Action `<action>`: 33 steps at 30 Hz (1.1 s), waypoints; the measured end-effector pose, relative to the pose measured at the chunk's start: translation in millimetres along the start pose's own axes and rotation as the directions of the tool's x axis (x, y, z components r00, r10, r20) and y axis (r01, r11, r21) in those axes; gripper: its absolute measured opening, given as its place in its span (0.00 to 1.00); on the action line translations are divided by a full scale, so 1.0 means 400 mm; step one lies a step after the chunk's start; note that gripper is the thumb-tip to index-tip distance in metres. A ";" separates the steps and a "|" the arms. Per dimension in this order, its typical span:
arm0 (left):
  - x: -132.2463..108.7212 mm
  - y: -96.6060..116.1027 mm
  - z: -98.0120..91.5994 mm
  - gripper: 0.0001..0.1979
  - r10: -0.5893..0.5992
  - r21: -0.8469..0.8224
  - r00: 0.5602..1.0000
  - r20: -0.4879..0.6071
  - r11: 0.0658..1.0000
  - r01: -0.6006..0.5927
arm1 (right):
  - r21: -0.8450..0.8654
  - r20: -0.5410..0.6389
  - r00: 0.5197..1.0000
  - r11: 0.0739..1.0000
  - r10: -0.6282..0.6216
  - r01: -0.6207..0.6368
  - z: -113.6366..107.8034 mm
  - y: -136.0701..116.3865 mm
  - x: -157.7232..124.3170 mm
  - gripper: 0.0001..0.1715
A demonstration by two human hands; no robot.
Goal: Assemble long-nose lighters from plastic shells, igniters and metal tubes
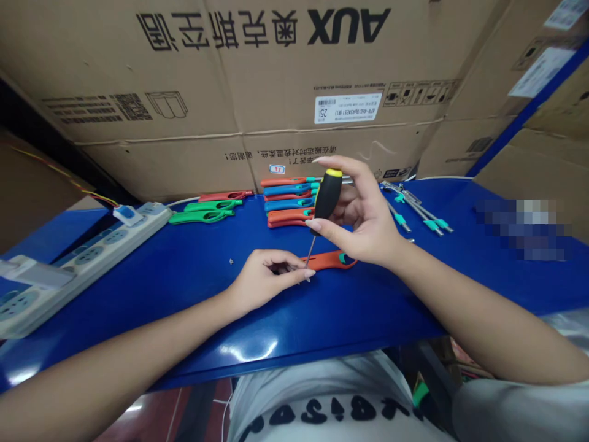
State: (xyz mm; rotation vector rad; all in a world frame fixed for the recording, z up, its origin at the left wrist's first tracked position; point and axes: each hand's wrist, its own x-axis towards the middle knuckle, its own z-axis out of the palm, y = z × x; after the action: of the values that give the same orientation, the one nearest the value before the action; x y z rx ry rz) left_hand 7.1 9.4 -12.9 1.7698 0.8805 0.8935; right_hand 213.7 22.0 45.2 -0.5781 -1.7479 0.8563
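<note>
My right hand [363,212] grips a black screwdriver [327,199] with a yellow end cap, its shaft slanting down. The tip meets the left end of an orange lighter handle [324,262] that lies on the blue table; a teal trigger shows in its loop. My left hand [271,276] is closed around that same end, thumb and fingers beside the screwdriver tip. Its fingers hide the end of the handle, so the exact contact spot cannot be made out. A few tiny screws [231,261] lie left of my left hand.
Behind my hands are stacked orange and blue lighters [288,205]. Green and red handle shells [202,216] lie at back left, metal lighter tubes [426,215] with teal parts at back right. A power strip [101,255] runs along the left; a cardboard box [184,73] walls the back.
</note>
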 end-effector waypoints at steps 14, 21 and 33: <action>0.002 -0.010 0.005 0.13 0.053 0.077 0.998 0.023 0.996 -0.055 | -0.175 -0.128 0.987 0.982 -0.097 0.074 -0.003 0.021 0.001 0.34; 0.006 -0.006 0.003 0.13 0.067 0.122 0.998 0.014 0.990 -0.068 | -0.173 -0.137 0.984 0.981 -0.112 0.087 -0.003 0.034 -0.001 0.35; 0.007 -0.007 -0.005 0.11 0.134 0.177 0.991 0.004 0.975 -0.133 | -0.032 -0.012 1.000 0.999 0.025 -0.026 0.018 0.027 -0.010 0.35</action>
State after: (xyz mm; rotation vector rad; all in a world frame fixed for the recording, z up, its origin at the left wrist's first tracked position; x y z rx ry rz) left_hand 6.2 13.5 -14.3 1.9993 0.8771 0.9331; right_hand 207.8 23.8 32.9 -0.6269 -1.7496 0.8421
